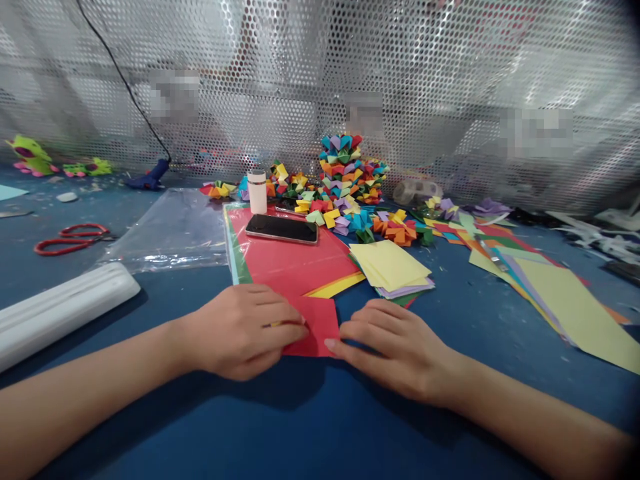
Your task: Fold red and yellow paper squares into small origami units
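Observation:
A small red square of paper (321, 327) is held between my hands, low over the blue table. My left hand (245, 330) is closed on its left side, with the fingers lying over the paper. At the lower right corner, the thumb of my right hand (400, 343) presses the paper, and the curled fingers meet its right edge. Just behind lies a large red sheet (295, 260) on other coloured sheets. A stack of pale yellow squares (390, 265) sits beyond my right hand.
A black phone (281, 229) and a white cylinder (257, 192) rest behind. Folded paper pieces form a colourful tower (341, 170). Paper strips (565, 293) lie right. Red-handled scissors (73, 239), a clear plastic sleeve (170, 230), a white paper trimmer (65, 307) and a blue glue gun (150, 176) are left.

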Tool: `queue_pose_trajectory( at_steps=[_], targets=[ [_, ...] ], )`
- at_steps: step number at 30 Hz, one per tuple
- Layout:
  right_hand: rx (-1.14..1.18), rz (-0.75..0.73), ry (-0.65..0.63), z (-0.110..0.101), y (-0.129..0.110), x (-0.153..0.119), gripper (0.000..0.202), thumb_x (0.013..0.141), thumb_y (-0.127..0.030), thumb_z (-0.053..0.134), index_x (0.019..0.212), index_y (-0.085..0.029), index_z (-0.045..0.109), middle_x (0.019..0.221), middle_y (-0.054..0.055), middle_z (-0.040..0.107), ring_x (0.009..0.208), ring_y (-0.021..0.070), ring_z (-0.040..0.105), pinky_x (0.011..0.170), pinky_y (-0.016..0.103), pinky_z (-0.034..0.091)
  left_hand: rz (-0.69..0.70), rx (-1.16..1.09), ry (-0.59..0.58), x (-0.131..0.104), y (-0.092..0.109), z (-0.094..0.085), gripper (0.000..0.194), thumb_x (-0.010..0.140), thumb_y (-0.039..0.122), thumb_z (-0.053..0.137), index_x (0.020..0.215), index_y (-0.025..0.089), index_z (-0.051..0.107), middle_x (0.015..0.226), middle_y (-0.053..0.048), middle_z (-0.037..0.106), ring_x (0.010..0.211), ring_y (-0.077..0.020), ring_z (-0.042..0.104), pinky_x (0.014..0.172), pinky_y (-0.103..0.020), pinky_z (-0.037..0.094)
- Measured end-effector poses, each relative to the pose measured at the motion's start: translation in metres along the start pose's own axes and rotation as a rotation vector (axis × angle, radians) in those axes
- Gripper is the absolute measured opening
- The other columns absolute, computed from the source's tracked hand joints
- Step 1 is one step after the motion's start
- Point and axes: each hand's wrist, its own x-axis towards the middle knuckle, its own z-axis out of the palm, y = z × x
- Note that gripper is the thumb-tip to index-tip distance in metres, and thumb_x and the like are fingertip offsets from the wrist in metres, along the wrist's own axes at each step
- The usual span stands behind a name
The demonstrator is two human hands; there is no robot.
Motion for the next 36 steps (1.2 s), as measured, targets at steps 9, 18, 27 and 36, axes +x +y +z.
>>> queue_pose_trajectory(
  at_steps=[9, 18, 27, 36],
  targets=[
    [0.102, -0.098, -0.115, 0.000, 0.001, 0.002, 0.030, 0.098, -0.013, 0.034, 0.096, -0.016, 0.064, 0.087, 0.003, 0.071, 0.075, 0.0112, 0.062, 0.088, 0.034, 0.043, 0.145, -0.156, -0.229, 0.002, 0.002, -0.002, 0.033, 0.086, 0.022, 0.047, 0.116, 0.016, 0.059, 0.114, -0.012, 0.065, 0.098, -0.0233, 0.065, 0.083, -0.034, 0.054],
    [0.414, 0.169, -0.129, 0.010, 0.009, 0.000, 0.012, 0.089, -0.028, 0.058, 0.087, -0.017, 0.063, 0.088, 0.005, 0.066, 0.084, 0.0148, 0.059, 0.078, 0.029, 0.045, 0.137, -0.161, -0.244, 0.002, 0.003, -0.004, 0.033, 0.088, 0.029, 0.047, 0.115, 0.015, 0.060, 0.118, -0.012, 0.064, 0.099, -0.0240, 0.064, 0.083, -0.034, 0.054],
    [0.399, 0.387, -0.271, 0.010, 0.005, 0.005, 0.022, 0.093, -0.033, 0.049, 0.082, -0.016, 0.058, 0.086, 0.005, 0.058, 0.082, 0.0172, 0.052, 0.075, 0.031, 0.042, 0.109, -0.192, -0.216, 0.003, 0.005, -0.005, 0.028, 0.086, 0.027, 0.049, 0.110, 0.016, 0.061, 0.109, -0.010, 0.067, 0.094, -0.0215, 0.065, 0.076, -0.030, 0.054],
    [0.368, 0.452, -0.258, 0.012, 0.000, 0.006, 0.022, 0.092, -0.034, 0.051, 0.079, -0.017, 0.056, 0.083, 0.005, 0.056, 0.080, 0.0173, 0.050, 0.074, 0.031, 0.041, 0.111, -0.186, -0.153, 0.003, 0.006, -0.003, 0.023, 0.085, 0.027, 0.050, 0.104, 0.018, 0.062, 0.100, -0.009, 0.068, 0.087, -0.0189, 0.066, 0.072, -0.026, 0.054]
  ],
)
